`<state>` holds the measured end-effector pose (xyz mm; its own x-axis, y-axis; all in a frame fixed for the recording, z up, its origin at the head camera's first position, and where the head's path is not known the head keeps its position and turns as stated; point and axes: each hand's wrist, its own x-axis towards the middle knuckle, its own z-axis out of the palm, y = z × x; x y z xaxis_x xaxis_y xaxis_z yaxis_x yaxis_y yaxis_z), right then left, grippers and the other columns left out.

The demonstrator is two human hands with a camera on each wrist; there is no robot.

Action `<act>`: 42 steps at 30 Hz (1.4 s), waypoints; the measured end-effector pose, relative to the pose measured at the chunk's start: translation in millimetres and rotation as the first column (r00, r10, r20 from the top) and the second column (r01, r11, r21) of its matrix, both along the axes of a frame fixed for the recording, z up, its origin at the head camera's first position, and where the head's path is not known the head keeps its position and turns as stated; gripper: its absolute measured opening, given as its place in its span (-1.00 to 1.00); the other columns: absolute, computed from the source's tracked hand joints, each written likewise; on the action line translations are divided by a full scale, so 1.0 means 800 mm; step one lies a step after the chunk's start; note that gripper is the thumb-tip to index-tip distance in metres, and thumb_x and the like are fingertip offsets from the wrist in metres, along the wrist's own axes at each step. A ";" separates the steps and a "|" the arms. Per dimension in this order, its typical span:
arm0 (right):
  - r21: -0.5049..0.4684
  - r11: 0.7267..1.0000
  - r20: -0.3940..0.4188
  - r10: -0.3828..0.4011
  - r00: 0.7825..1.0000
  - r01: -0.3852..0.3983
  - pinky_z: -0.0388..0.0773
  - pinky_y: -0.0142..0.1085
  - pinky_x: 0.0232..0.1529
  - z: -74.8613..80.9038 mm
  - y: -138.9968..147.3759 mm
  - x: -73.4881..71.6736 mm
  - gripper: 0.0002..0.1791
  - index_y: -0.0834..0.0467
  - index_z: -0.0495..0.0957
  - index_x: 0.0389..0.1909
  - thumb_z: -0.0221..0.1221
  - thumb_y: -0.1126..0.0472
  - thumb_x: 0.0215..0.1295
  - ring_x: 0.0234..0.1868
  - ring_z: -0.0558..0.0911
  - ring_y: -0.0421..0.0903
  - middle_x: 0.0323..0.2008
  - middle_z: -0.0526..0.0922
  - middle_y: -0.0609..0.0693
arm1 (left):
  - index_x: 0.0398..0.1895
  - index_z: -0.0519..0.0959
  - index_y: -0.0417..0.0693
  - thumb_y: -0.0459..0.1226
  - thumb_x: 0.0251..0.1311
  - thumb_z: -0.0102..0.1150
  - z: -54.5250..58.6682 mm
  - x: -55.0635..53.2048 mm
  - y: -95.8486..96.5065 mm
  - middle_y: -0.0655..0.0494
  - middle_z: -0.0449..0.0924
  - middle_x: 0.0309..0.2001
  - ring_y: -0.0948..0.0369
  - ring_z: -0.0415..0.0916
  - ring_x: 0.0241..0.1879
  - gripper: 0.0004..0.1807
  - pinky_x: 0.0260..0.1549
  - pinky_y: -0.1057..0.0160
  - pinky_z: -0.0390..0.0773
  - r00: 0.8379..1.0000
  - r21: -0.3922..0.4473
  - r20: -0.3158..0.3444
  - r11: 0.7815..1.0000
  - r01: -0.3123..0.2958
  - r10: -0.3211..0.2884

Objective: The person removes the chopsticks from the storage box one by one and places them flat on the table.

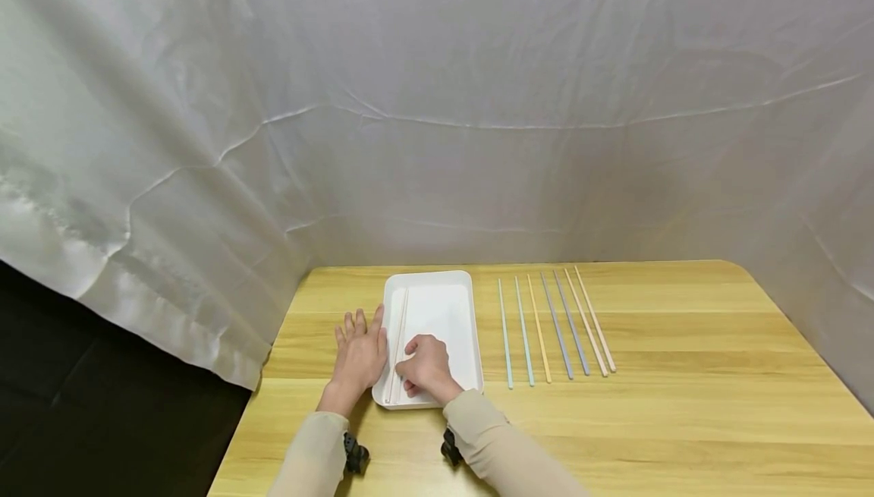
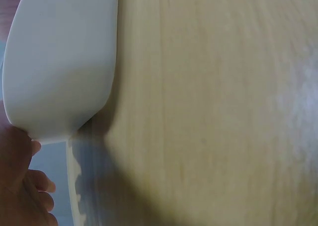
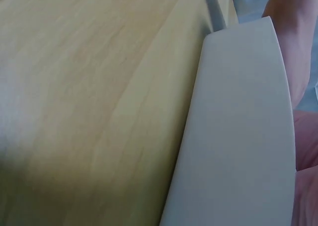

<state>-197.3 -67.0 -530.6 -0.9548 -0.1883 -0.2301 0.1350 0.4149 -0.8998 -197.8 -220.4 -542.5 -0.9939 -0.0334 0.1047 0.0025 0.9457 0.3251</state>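
Note:
A white tray point(image 1: 447, 303) lies on the table with two pale chopsticks point(image 1: 401, 322) along its left side. My left hand point(image 1: 362, 359) rests against the tray's left edge, its fingers straight and spread. Inside the tray, my right hand point(image 1: 429, 364) has bent fingers, and a fingertip touches the chopsticks near their lower half. Whether it pinches one is unclear. In the left wrist view, my left hand point(image 2: 17, 181) meets the rim of the tray point(image 2: 62, 62). The tray's side wall point(image 3: 238, 131) hides most of the right hand's work in the right wrist view.
Right of the tray, several chopsticks lie spaced out side by side: light blue-green ones point(image 1: 523, 330), a yellow one point(image 1: 539, 330), blue ones point(image 1: 572, 322) and pale pink ones point(image 1: 595, 319). The wooden table point(image 1: 683, 406) ends at a grey-white curtain point(image 1: 546, 178) behind.

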 end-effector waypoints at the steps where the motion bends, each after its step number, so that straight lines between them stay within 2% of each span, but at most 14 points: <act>1: 0.001 1.000 -0.008 -0.003 1.000 0.003 0.57 -0.33 -0.78 0.001 0.001 0.000 -0.78 0.34 0.54 -0.25 0.33 0.49 0.08 -0.89 0.46 -0.24 -0.83 0.57 0.05 | 0.67 0.19 -0.05 -0.11 0.67 -0.27 0.000 0.000 0.000 -0.57 0.12 0.56 -0.50 -0.03 0.58 -0.40 0.49 -0.55 -0.01 1.000 0.002 0.003 1.000 0.000 0.000; 5: 0.044 0.999 -0.051 -0.009 0.999 0.012 0.52 -0.37 -0.82 0.002 0.003 -0.001 -0.80 0.34 0.53 -0.26 0.31 0.47 0.09 -0.91 0.43 -0.26 -0.80 0.60 0.10 | 0.68 0.17 -0.05 -0.11 0.67 -0.26 0.001 0.000 0.001 -0.56 0.10 0.57 -0.50 -0.04 0.59 -0.40 0.50 -0.54 -0.03 1.000 0.006 0.010 1.000 -0.003 0.002; 11: 0.161 0.987 -0.146 0.001 0.989 0.022 0.44 -0.43 -0.85 0.000 0.002 -0.002 -0.77 0.31 0.54 -0.35 0.38 0.45 -0.02 -0.93 0.43 -0.28 -0.40 0.65 0.33 | 0.66 0.21 -0.07 -0.13 0.67 -0.24 0.001 0.000 0.002 -0.57 0.14 0.55 -0.51 -0.01 0.57 -0.41 0.48 -0.56 0.00 1.000 0.005 -0.006 1.000 0.004 -0.004; 13: 0.180 0.983 -0.154 0.006 0.988 0.022 0.43 -0.44 -0.84 0.000 0.003 -0.002 -0.76 0.29 0.51 -0.39 0.40 0.45 -0.03 -0.92 0.45 -0.25 -0.36 0.63 0.35 | 0.67 0.19 -0.06 -0.12 0.68 -0.26 0.000 0.000 0.002 -0.56 0.12 0.56 -0.50 -0.03 0.58 -0.40 0.49 -0.55 -0.02 1.000 0.006 0.004 1.000 0.003 -0.003; 15: 0.183 0.983 -0.153 0.007 0.988 0.021 0.44 -0.44 -0.82 0.003 0.005 -0.002 -0.74 0.28 0.49 -0.42 0.41 0.44 -0.05 -0.91 0.48 -0.21 -0.42 0.62 0.30 | 0.68 0.18 -0.06 -0.11 0.68 -0.27 0.000 -0.001 0.002 -0.56 0.10 0.57 -0.50 -0.05 0.59 -0.40 0.50 -0.55 -0.04 1.000 0.010 0.010 1.000 0.003 -0.003; 18: 0.170 0.985 -0.132 0.015 0.991 0.008 0.43 -0.46 -0.80 0.006 0.010 -0.003 -0.71 0.24 0.45 -0.45 0.42 0.43 -0.04 -0.91 0.51 -0.18 -0.61 0.59 0.16 | 0.69 0.15 -0.04 -0.10 0.68 -0.28 0.001 -0.001 0.002 -0.55 0.08 0.58 -0.49 -0.08 0.60 -0.39 0.51 -0.54 -0.06 1.000 0.015 0.018 1.000 0.002 -0.002; 23: 0.103 0.995 -0.035 0.005 0.999 -0.002 0.52 -0.39 -0.79 0.011 0.019 -0.007 -0.75 0.21 0.44 -0.49 0.36 0.44 0.02 -0.91 0.49 -0.21 -0.84 0.51 -0.02 | 0.69 0.15 -0.05 -0.11 0.68 -0.27 0.000 0.000 0.002 -0.55 0.08 0.57 -0.50 -0.07 0.59 -0.39 0.50 -0.55 -0.06 1.000 0.012 0.016 1.000 0.006 -0.006; 26: 0.076 0.997 0.020 0.001 1.000 -0.003 0.61 -0.32 -0.74 0.013 0.025 -0.009 -0.80 0.21 0.47 -0.48 0.33 0.44 0.05 -0.90 0.49 -0.23 -0.85 0.51 -0.04 | 0.69 0.15 -0.05 -0.11 0.68 -0.27 -0.001 0.001 0.001 -0.55 0.08 0.58 -0.50 -0.08 0.60 -0.39 0.50 -0.55 -0.07 1.000 0.016 0.020 1.000 0.007 -0.007; 32: 0.059 0.998 0.066 0.018 0.998 -0.021 0.65 -0.29 -0.70 0.014 0.035 -0.011 -0.86 0.26 0.55 -0.36 0.33 0.43 0.11 -0.87 0.51 -0.22 -0.75 0.62 0.07 | 0.69 0.15 -0.05 -0.11 0.68 -0.27 -0.003 0.000 0.000 -0.56 0.08 0.57 -0.50 -0.09 0.59 -0.40 0.50 -0.55 -0.08 1.000 0.016 0.015 1.000 0.004 -0.005; 37: 0.064 0.998 0.084 0.015 0.996 -0.020 0.67 -0.27 -0.68 0.024 0.042 -0.012 -0.86 0.26 0.58 -0.32 0.32 0.42 0.10 -0.84 0.52 -0.21 -0.71 0.56 0.01 | 0.69 0.14 -0.04 -0.12 0.69 -0.28 -0.005 -0.001 -0.001 -0.56 0.07 0.57 -0.51 -0.09 0.59 -0.40 0.50 -0.55 -0.07 1.000 0.008 0.017 1.000 0.005 -0.005; 42: 0.018 1.000 0.065 0.015 0.998 -0.016 0.71 -0.22 -0.63 0.037 0.055 -0.015 -0.82 0.31 0.61 -0.25 0.30 0.43 0.09 -0.75 0.54 -0.21 -0.67 0.56 0.02 | 0.69 0.14 -0.04 -0.12 0.69 -0.28 -0.003 0.000 -0.001 -0.57 0.07 0.57 -0.51 -0.10 0.59 -0.40 0.50 -0.55 -0.09 1.000 0.012 0.015 1.000 0.007 -0.007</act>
<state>-209.4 -23.1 -501.4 -0.9347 -0.1982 -0.2952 0.1864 0.4339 -0.8815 -197.6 -221.4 -545.1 -0.9956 -0.0278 0.0891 0.0038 0.9418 0.3363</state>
